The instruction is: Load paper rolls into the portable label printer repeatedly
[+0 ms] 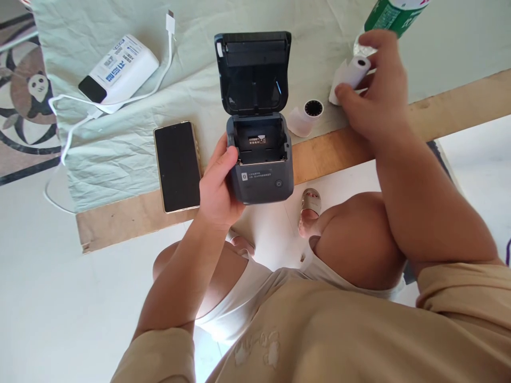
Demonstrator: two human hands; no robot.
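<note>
My left hand (219, 183) is wrapped round the side of a small dark grey label printer (261, 183), held above the table's front edge. The printer's black lid (254, 69) stands raised, and its paper bay (259, 138) holds no roll. Off to the right, the thumb and fingers of my right hand (377, 90) close round a small white paper roll (353, 74), its hollow core facing up and a loose paper end on its left. Between that hand and the printer, another white roll (305, 119) with a dark core rests on the cloth, its end partly unwound.
A dark-screened phone (178, 167) lies left of the printer. Farther back is a white power bank (120, 72) with a white cable (155, 88). A green and white package (393, 16) stands at the back right. Pale green cloth (315, 48) covers the wooden-edged table.
</note>
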